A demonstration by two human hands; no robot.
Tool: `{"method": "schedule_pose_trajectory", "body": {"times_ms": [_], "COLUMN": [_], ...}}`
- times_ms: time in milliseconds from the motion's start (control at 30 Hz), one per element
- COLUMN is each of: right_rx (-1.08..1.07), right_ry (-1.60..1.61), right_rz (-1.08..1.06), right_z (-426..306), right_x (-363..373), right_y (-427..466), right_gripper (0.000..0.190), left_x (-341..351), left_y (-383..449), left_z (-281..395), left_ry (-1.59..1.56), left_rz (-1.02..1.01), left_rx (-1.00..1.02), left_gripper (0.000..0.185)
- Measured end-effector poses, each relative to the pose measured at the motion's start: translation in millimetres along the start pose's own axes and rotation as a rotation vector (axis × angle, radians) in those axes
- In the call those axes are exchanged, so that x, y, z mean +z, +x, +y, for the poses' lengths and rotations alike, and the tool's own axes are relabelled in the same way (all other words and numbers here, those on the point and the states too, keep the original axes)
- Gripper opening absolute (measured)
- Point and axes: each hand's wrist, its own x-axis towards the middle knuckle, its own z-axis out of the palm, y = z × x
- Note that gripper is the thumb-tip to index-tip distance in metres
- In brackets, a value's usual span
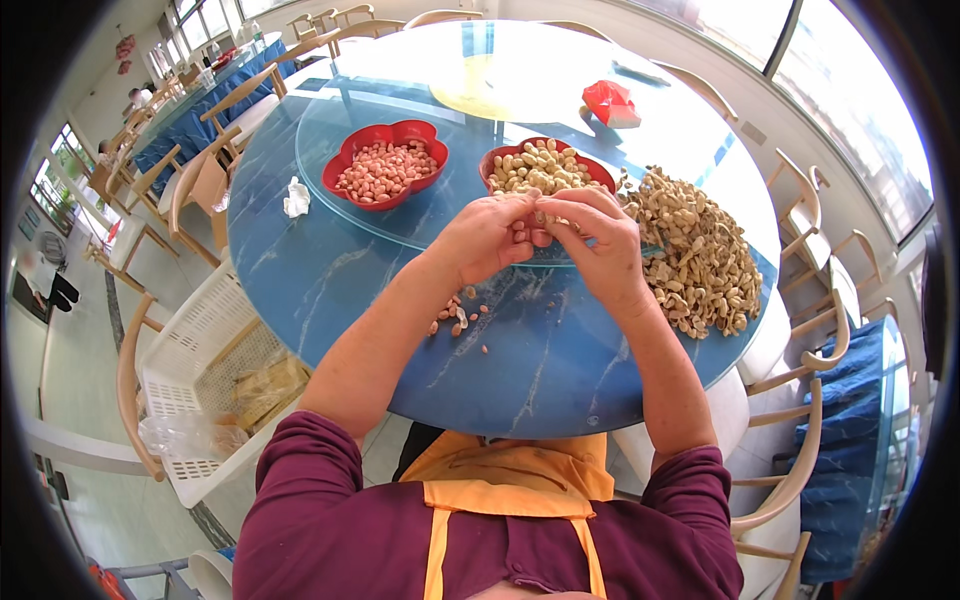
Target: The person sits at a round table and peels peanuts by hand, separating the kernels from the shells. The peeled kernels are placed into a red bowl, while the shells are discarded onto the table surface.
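Note:
My left hand (487, 234) and my right hand (600, 238) meet at the fingertips over the near edge of the glass turntable. Between the fingers is a peanut, partly hidden, and the curled left fingers hold pinkish shelled kernels. Just beyond my hands stands a red bowl (606, 176) of unshelled peanuts (544, 166). A flower-shaped red bowl (330, 178) to the left holds shelled peanuts (386, 171). To the right, a large heap of empty peanut shells (694, 251) lies on the table. A few loose kernels (455, 328) lie near my left forearm.
The round blue marbled table (330, 300) carries a glass turntable (315, 161). A crumpled tissue (297, 197) lies at left, a red and white crumpled wrapper (611, 103) at the far side. A white plastic basket (176, 352) stands left of the table; wooden chairs (795, 465) surround it.

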Motion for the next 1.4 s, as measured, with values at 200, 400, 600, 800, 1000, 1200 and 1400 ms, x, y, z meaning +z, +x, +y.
{"method": "schedule_pose_trajectory", "body": {"times_ms": [200, 400, 600, 800, 1000, 1200, 1400], "right_rx": [0.258, 0.430, 0.550, 0.325, 0.250, 0.165, 0.106], "right_ry": [-0.076, -0.758, -1.041, -0.550, -0.448, -0.628, -0.469], "right_rz": [0.112, 0.289, 0.152, 0.055, -0.185, -0.402, -0.261], "right_z": [4, 74, 83, 64, 44, 35, 50], "right_x": [-26, -97, -103, -58, -38, -17, -1], "right_y": [7, -1, -11, 0, 20, 30, 20], "right_gripper": [0.024, 0.019, 0.025, 0.015, 0.009, 0.010, 0.010], "left_x": [-1, -80, -127, -96, -60, -40, -29], "left_y": [-11, -5, 14, 12, 13, 14, 12], "left_z": [25, 65, 53, 48, 32, 18, 11], "left_ry": [-0.011, 0.773, 1.393, 1.392, 1.425, 1.392, 1.359], "left_rz": [-0.006, 0.717, 0.891, 0.729, 0.614, 0.495, 0.433], "left_rx": [0.020, 0.696, 0.938, 1.025, 1.064, 1.043, 1.010], "left_gripper": [0.034, 0.030, 0.022, 0.020, 0.015, 0.012, 0.014]}}
